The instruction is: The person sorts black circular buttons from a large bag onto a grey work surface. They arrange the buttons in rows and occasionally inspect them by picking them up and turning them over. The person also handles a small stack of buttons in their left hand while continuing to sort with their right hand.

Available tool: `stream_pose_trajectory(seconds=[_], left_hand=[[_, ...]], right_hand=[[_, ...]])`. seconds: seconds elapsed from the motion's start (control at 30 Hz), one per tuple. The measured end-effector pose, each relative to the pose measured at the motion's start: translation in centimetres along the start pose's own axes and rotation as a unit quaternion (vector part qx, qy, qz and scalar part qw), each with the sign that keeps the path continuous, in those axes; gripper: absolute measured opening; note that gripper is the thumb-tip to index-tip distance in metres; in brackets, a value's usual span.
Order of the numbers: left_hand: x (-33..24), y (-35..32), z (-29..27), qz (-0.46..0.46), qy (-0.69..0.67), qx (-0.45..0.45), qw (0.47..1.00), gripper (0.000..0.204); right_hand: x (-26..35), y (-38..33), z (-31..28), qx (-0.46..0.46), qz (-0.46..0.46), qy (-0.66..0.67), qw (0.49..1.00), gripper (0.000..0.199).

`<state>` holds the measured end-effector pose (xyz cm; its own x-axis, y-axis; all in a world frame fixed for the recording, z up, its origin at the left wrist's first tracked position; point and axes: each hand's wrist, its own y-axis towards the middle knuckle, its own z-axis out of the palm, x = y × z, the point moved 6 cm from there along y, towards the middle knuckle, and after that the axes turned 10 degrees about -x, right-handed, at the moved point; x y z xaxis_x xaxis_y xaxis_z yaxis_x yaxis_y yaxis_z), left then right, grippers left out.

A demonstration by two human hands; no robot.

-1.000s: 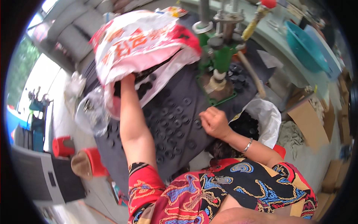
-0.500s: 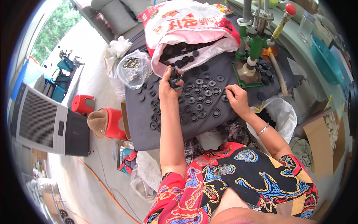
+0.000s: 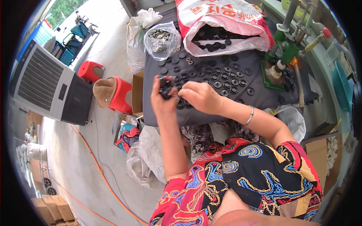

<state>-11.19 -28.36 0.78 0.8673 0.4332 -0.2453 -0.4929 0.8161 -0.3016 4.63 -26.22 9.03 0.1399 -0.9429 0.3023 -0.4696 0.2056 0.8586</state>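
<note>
My left hand (image 3: 163, 101) is closed around a small clump of black round plastic pieces (image 3: 165, 86), over the near left part of the table. Right beside it, my right hand (image 3: 201, 97) is closed, fingertips pinched together close to the left palm; whatever they hold cannot be made out. Under and beyond the hands, many black ring-like discs (image 3: 226, 75) lie spread in loose rows on the dark grey cloth (image 3: 203, 117). Plain black discs (image 3: 175, 60) lie farther left, near a clear bag of small metal rings (image 3: 160, 35).
Behind the discs, a red and white sack (image 3: 230, 23) lies with its mouth toward me, full of black pieces. A green hand press (image 3: 273, 75) with a red-knobbed lever stands at right, a hammer handle (image 3: 300, 90) beside it. Red stools (image 3: 122, 98) stand left of the table.
My right hand has moved left from the right side of the discs to meet my left hand. My left hand has come nearer to me, and the view has shifted.
</note>
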Motion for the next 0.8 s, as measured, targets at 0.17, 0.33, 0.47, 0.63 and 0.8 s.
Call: stream_pose_trajectory(seconds=[0.17,0.33,0.47,0.63,0.8], left_hand=[[-7.1,-2.1,-4.8,0.061,-0.041,-0.011,0.997,0.015],[-8.0,-4.6,-7.4,0.055,-0.068,-0.016,0.996,0.016],[-7.6,-4.9,-7.9,0.051,-0.069,0.001,0.996,0.018],[-7.0,-5.5,-7.1,0.043,-0.072,0.028,0.996,0.019],[-6.0,-5.3,-6.0,0.065,-0.029,0.074,0.995,0.019]], right_hand=[[-6.1,3.8,2.8,0.023,0.2,0.041,0.979,0.011],[-9.5,3.7,9.4,0.23,0.288,-0.013,0.93,0.016],[-10.9,1.8,13.0,0.313,0.213,-0.122,0.918,0.017],[-8.7,2.6,12.3,0.206,0.196,-0.003,0.959,0.019],[-2.8,1.1,10.7,0.287,0.499,0.279,0.769,0.033]])
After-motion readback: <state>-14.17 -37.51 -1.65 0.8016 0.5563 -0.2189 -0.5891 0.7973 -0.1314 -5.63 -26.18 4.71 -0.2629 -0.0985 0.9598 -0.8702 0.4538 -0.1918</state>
